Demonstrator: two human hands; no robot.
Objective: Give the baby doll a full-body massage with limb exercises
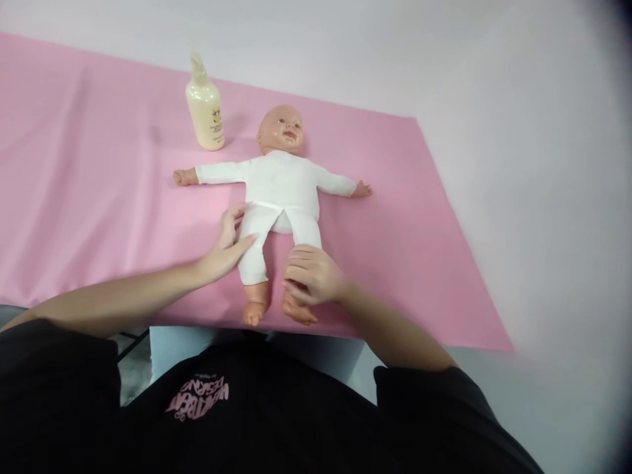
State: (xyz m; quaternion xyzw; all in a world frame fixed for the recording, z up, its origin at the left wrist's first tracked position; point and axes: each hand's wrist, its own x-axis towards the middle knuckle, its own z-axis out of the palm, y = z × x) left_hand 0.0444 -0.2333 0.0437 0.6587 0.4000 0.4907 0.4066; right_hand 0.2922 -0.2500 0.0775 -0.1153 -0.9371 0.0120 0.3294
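A baby doll (282, 184) lies on its back, arms spread, its head away from me and its feet near the table's front edge. Its body and limbs are covered in white cloth; the head, hands and feet are bare. My left hand (226, 249) rests against the doll's leg on the left, thumb over the front and fingers spread along the outer side by the hip. Curled fingers of my right hand (315, 273) close round the other lower leg, just above the foot (297, 309); they hide the cloth's end there.
A pink cloth (395, 230) covers the table, with creases on the left. A cream pump bottle (206, 112) stands upright beyond the doll's outstretched left-side arm. The table's right edge slants down towards me.
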